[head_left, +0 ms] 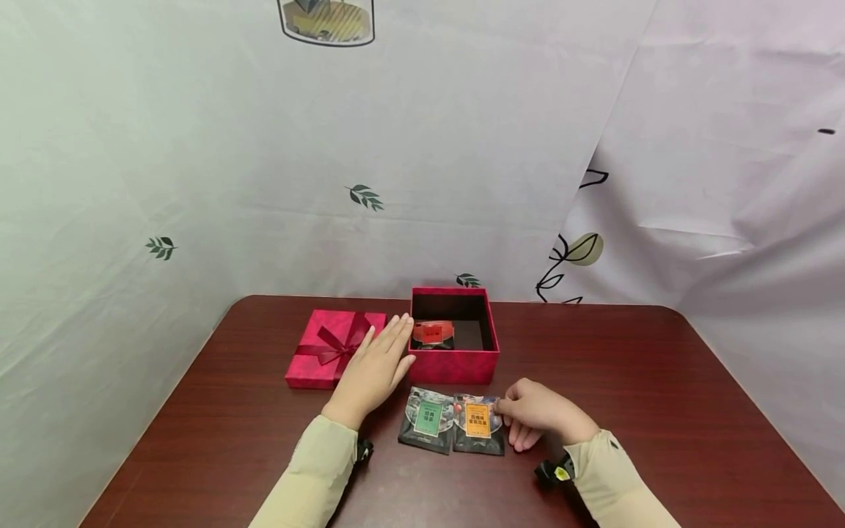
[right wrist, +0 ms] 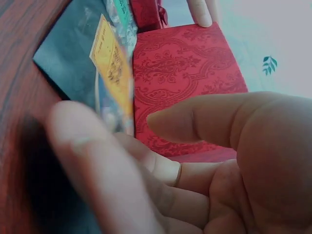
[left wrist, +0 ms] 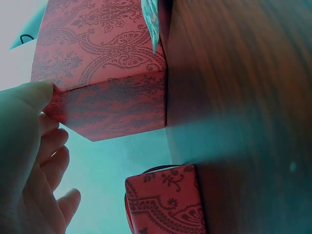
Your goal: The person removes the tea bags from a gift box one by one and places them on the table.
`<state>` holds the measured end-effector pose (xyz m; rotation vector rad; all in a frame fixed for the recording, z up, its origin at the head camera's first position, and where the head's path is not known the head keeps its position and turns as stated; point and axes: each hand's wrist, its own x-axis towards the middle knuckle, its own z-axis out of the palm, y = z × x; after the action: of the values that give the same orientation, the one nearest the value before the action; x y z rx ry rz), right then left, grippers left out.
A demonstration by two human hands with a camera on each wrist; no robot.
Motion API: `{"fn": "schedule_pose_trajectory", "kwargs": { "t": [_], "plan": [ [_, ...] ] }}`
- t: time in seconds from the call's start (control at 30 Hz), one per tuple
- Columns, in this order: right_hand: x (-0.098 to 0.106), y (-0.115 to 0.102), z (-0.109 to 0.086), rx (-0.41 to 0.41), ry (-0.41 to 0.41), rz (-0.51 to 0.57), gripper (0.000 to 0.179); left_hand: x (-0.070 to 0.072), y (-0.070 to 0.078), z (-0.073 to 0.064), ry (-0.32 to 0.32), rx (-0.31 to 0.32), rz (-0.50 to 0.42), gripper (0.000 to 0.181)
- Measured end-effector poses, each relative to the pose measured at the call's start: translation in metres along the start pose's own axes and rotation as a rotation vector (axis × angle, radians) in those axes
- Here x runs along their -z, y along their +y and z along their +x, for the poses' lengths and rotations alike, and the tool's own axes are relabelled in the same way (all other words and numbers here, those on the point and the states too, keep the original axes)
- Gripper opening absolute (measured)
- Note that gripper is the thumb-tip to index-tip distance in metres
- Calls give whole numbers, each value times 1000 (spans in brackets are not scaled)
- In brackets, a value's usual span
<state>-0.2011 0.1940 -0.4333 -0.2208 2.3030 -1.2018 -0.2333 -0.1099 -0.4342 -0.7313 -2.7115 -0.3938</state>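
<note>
Straight-fingered, the left hand (head_left: 376, 368) lies against the box (head_left: 454, 367), likely steadying it; the right hand (head_left: 544, 412) touches the orange packet (head_left: 478, 423), whether pinching I cannot tell

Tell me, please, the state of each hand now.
Left hand: open, touching the red box.
Right hand: at the orange-label packet; cannot tell if holding it.

Table (head_left: 660, 381): near edge cut off. Lid (head_left: 323, 326), toward far-left corner: right side partly hidden by left hand (head_left: 372, 367). Orange-labelled sachet (head_left: 478, 442): fine print illegible.
</note>
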Motion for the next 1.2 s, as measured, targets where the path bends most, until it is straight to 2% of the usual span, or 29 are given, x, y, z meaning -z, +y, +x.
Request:
{"fn": "schedule_pose_trajectory", "kwargs": {
  "t": [0.3, 0.5, 0.73, 1.0, 1.1, 1.2],
  "plan": [
    [-1, -13, -2, 104, 147, -10, 25, 0, 0, 0, -4, 2, 0, 65],
    [-3, -28, -6, 195, 199, 79, 20, 1, -1, -1, 4, 1, -3, 65],
    [-12, -40, -6, 392, 253, 209, 15, -2, -1, 0, 13, -10, 6, 63],
    [-5, -57, 4, 611, 440, 341, 11, -1, 0, 0, 0, -3, 8, 64],
    [1, -65, 10, 625, 469, 360, 13, -1, 0, 0, 4, -3, 5, 64],
    [5, -73, 18, 590, 486, 366, 14, -1, -1, 0, 14, -7, 4, 64]
  ]
}}
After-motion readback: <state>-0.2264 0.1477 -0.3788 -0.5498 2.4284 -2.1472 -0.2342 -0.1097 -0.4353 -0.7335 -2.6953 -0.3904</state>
